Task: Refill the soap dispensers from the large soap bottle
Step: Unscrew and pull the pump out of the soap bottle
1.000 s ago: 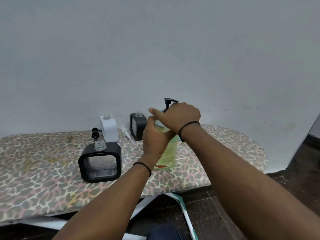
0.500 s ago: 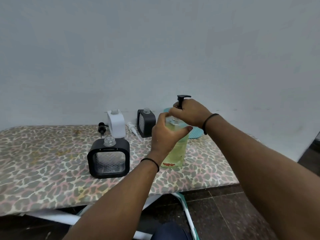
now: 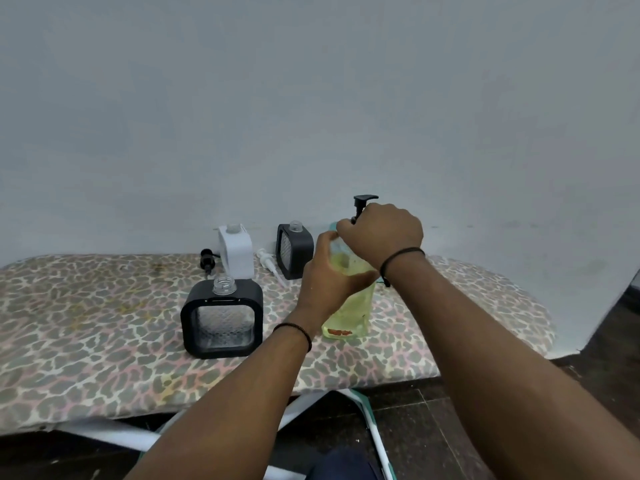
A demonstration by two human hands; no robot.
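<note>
The left hand grips the soap bottle at its shoulder while the right hand clasps its pump. Part-full and likely slick, the bottle is best held around its body.

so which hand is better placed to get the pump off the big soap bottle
Right. The right hand already grips the black pump at the neck, while the left hand holds the large soap bottle steady.

Leopard-print padded board against a pale wall, dark floor below (perhaps tiled)
</note>
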